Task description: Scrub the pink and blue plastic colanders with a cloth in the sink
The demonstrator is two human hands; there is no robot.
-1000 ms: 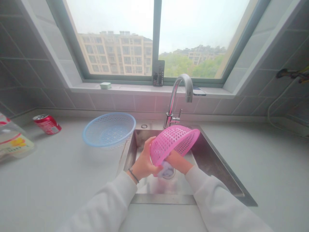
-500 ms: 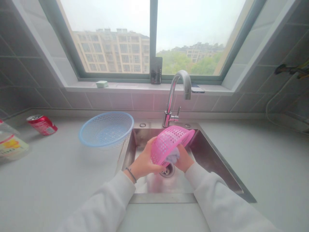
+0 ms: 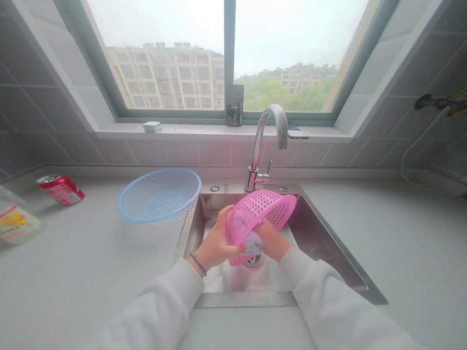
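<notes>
Over the steel sink (image 3: pixel 328 253) a pink perforated basket (image 3: pixel 253 211) is held tilted on its side, its open mouth toward the right and me. My left hand (image 3: pixel 218 238) grips the basket from the left, with the thumb over the near rim. Closed round a pale lavender cloth (image 3: pixel 251 243), my right hand (image 3: pixel 272 239) presses it against the inside of the basket. Part of the right fingers is hidden by cloth and basket. Below them shows the sink drain (image 3: pixel 254 260).
A blue perforated basket (image 3: pixel 127 214) stands left of the sink. Behind the sink rises a chrome faucet (image 3: pixel 255 146). Further left are a red can (image 3: pixel 62 189) and a partly visible bottle (image 3: pixel 18 223). The windowsill holds a phone (image 3: pixel 298 132), a black box-like item (image 3: pixel 235 104) and a pale green block (image 3: pixel 152 127).
The pink basket has turned a little, showing more of its inside. My right hand and the cloth have shifted slightly left and down along its inner wall.
</notes>
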